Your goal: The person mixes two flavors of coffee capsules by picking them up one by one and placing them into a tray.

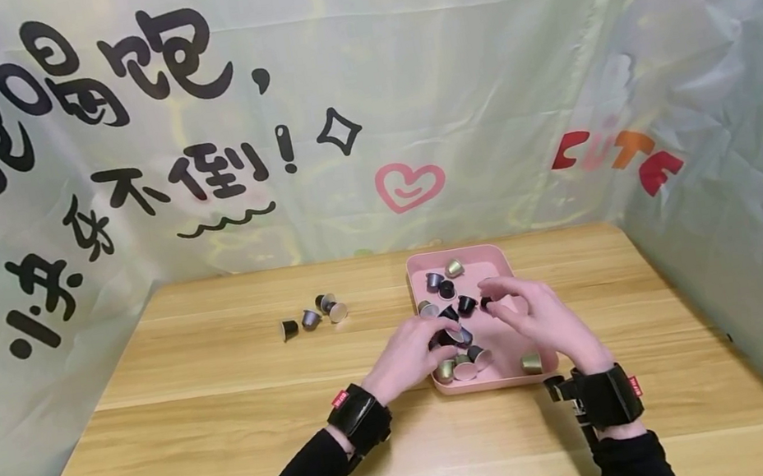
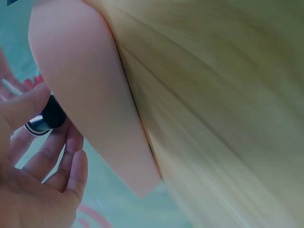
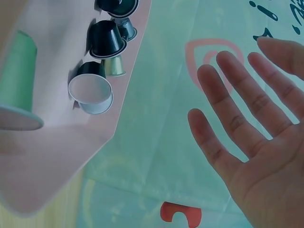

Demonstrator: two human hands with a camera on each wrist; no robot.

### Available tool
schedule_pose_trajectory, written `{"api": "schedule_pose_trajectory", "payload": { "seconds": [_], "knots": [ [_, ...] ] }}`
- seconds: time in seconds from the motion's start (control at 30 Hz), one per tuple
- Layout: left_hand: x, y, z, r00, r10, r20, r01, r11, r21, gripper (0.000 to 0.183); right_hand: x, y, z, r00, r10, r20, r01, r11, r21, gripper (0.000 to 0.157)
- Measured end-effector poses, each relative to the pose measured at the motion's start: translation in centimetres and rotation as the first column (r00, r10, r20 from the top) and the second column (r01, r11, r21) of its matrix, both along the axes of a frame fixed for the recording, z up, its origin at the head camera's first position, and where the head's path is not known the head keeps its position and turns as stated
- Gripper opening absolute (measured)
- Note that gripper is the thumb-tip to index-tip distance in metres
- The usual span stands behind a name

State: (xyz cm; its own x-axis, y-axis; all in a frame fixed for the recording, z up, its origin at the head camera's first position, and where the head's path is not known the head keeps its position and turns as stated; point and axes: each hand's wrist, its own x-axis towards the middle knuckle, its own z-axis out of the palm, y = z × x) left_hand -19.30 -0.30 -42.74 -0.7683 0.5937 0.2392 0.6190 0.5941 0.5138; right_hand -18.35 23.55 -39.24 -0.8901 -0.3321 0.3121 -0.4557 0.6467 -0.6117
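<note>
My left hand (image 1: 409, 354) reaches over the left side of a pink tray (image 1: 504, 350). Its thumb and fingers pinch a black coffee capsule (image 2: 54, 112), seen beside the tray wall in the left wrist view. Over the tray's right side hovers my right hand (image 1: 550, 319), with its fingers spread and nothing held in the right wrist view. A small black capsule (image 1: 485, 303) lies by its fingertips in the head view. Black, grey and gold-green capsules fill much of the tray's left side, some hidden under the left hand. One green capsule (image 1: 531, 364) sits at the near right corner.
Left of the tray, several capsules lie on the wooden table (image 1: 232, 428), among them a black capsule (image 1: 289, 330) and a grey capsule (image 1: 311, 320). A printed cloth (image 1: 492, 87) hangs behind the table and along its sides.
</note>
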Motion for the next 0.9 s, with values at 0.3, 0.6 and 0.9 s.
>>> {"api": "schedule_pose_trajectory", "payload": {
  "seconds": [0.3,0.6,0.9],
  "knots": [
    [-1.5,3.2,-0.7,0.999,0.023,0.022,-0.023,0.999,-0.024,0.035,-0.2,0.4,-0.1,0.998,-0.040,-0.046,0.039,0.999,-0.006,0.029],
    [-1.4,3.2,-1.0,0.997,0.031,0.074,-0.039,0.994,0.104,0.049,-0.2,0.5,-0.2,0.994,-0.044,-0.097,0.045,0.999,0.004,0.027],
    [0.2,-1.2,-0.9,0.970,0.116,0.214,-0.167,0.956,0.240,0.041,-0.2,0.3,-0.2,0.996,-0.035,-0.087,0.036,0.999,0.010,0.027]
  ]
}}
